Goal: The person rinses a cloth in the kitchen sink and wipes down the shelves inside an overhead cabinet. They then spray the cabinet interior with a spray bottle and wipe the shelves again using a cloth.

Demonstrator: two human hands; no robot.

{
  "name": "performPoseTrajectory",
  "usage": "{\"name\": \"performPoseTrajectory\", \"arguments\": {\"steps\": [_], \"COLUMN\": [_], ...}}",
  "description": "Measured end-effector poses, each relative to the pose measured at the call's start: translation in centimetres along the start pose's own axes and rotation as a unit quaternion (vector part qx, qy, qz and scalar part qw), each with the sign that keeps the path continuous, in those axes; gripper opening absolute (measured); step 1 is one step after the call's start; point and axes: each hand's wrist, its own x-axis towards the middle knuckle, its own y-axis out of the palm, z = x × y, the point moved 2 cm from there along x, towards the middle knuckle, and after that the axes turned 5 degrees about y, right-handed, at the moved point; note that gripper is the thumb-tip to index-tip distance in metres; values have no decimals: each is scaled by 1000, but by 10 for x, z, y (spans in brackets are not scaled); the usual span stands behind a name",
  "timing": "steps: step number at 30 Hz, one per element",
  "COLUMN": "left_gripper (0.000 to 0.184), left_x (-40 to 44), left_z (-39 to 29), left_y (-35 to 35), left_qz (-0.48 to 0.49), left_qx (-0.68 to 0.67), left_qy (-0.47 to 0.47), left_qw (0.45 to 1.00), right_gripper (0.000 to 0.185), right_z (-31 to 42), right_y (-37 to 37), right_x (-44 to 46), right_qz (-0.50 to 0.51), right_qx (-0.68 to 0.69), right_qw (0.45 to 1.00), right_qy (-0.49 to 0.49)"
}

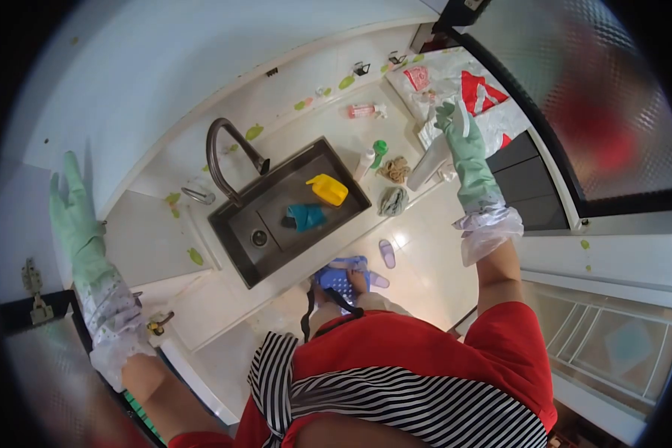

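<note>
Both of my hands wear long pale green rubber gloves with sheer cuffs. At the far left, my left hand is raised beside a white cabinet side, its fingers spread and nothing in it. My right hand is held out over the right end of the counter, in front of a white and red plastic bag; its fingers are apart, and a white strip shows beside them. Between my arms is a dark sink, in which lie a yellow container and a teal cloth.
A curved faucet rises behind the sink. Right of it stand a green-capped bottle, a pink spray bottle, a brown scrubber and a grey cloth. Glass cabinet doors hang open at right and lower left.
</note>
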Motion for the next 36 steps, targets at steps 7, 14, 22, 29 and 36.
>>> {"name": "performPoseTrajectory", "arguments": {"steps": [7, 14, 22, 29, 36], "left_gripper": [66, 67, 69, 70, 71], "left_x": [13, 9, -3, -2, -3], "left_z": [32, 51, 72, 72, 79], "left_y": [-11, -9, -5, 1, 5], "left_qz": [51, 86, 86, 99, 104], "left_qx": [27, 31, 59, 75, 73], "left_qy": [203, 170, 149, 140, 129], "left_qw": [978, 981, 983, 982, 983], "right_gripper": [60, 63, 55, 64, 71], "right_z": [-161, -269, -341, -362, -381], "right_y": [-33, -66, -72, -67, -29], "right_x": [-19, -7, 8, -16, -73], "right_qz": [-169, -249, -285, -230, -369], "right_qx": [-126, -105, -116, -68, -84], "right_qw": [974, 958, 951, 965, 916], "right_qy": [82, 98, 24, 108, 136]}}
